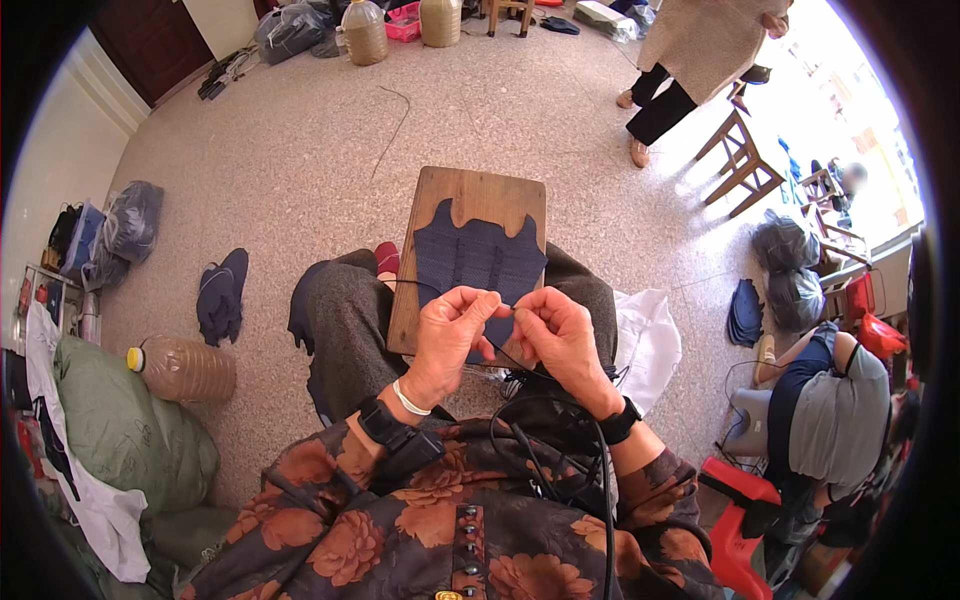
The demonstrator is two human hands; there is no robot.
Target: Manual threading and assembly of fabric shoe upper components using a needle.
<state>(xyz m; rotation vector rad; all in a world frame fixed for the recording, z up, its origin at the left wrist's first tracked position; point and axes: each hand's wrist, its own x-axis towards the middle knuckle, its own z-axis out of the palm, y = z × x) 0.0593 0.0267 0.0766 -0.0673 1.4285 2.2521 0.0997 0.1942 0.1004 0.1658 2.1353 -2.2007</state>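
Observation:
Just above my lap, my left hand (pixel 460 325) and my right hand (pixel 555 335) meet with their fingertips nearly touching. Both are closed in a pinch on what looks like a thin black cord (pixel 398 282); the short bit between the fingertips is too small to make out clearly. Under and beyond my hands a dark blue cut fabric piece (pixel 480 250), with horn-like points at its far edge, lies flat on a wooden board (pixel 450 190). My hands hide its near part. More black cord (pixel 560 400) loops between my right wrist and my lap.
Dark fabric pieces (pixel 222 300) lie on the floor at left, near a yellow-capped plastic jug (pixel 190 368) and a green sack (pixel 120 430). White cloth (pixel 648 345) sits by my right knee. A wooden stool (pixel 742 160), a standing person (pixel 700 50) and a bent-over person (pixel 835 410) are at right.

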